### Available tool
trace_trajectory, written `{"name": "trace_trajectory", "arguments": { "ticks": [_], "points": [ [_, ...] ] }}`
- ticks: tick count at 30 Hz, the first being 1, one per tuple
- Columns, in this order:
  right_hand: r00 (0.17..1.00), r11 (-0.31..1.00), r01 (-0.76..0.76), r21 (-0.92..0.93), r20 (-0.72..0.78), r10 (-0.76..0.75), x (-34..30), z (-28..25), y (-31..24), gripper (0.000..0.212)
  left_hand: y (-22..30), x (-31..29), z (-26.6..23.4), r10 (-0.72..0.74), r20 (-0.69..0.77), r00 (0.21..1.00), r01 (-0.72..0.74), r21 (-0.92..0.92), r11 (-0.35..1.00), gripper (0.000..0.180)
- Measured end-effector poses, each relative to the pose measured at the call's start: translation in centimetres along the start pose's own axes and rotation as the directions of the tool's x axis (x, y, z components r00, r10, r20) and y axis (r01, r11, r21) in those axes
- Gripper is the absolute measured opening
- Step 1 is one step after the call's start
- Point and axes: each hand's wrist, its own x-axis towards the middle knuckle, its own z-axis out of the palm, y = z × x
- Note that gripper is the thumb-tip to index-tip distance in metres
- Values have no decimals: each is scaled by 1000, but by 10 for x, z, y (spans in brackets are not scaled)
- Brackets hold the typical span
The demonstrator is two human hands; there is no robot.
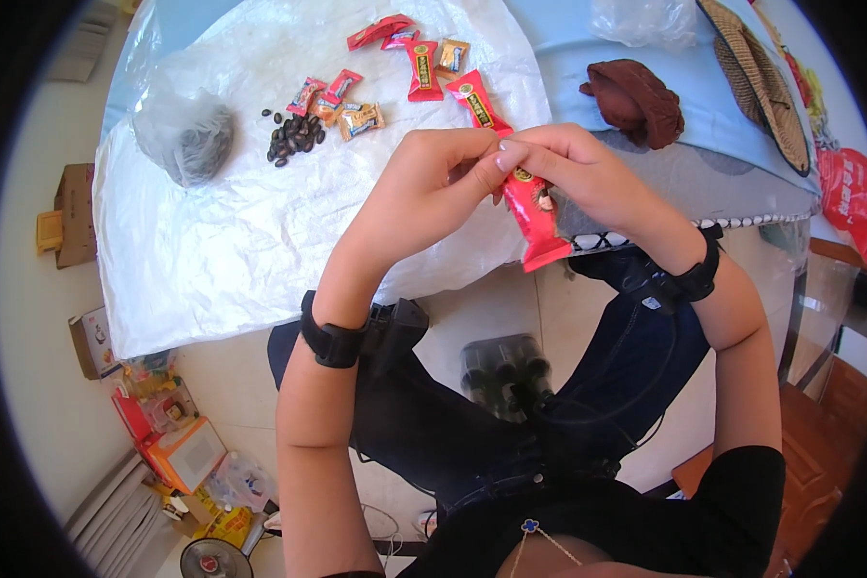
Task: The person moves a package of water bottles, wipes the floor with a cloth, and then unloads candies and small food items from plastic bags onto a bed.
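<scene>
Both hands meet above the near right part of the white sheet (pixel 212 260). Between them is a red snack packet (pixel 533 223), its lower end hanging down. The fingers of my left hand (pixel 443 183) are closed on the packet's upper end. My right hand (pixel 597 178) pinches that same end, thumbs nearly touching. Whether the wrapper is torn there is hidden by the fingers. Just beyond the hands lies a second red packet (pixel 474 96), and another red packet (pixel 422 72) is farther back.
Dark seeds (pixel 297 137) lie in a pile beside small wrapped candies (pixel 360 120). A clear plastic bag (pixel 185 135) with dark contents stands at the left. A brown cloth (pixel 636 101) and a woven hat (pixel 761 91) are at the right. Black bands circle both forearms.
</scene>
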Motion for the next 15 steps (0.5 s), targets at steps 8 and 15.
{"name": "trace_trajectory", "arguments": {
  "ticks": [8, 15],
  "points": [
    [960, 970, 242, 10, -144, -238, -7, 9, 3, 22, 9, -5, 19, 63, -214, 975, -76, -54, 996, 23],
    [955, 938, 170, 302, -285, -81, -14, 22, 14, 22, 2, -6, 27, 508, -238, 827, -344, 500, 795, 10]
  ]
}}
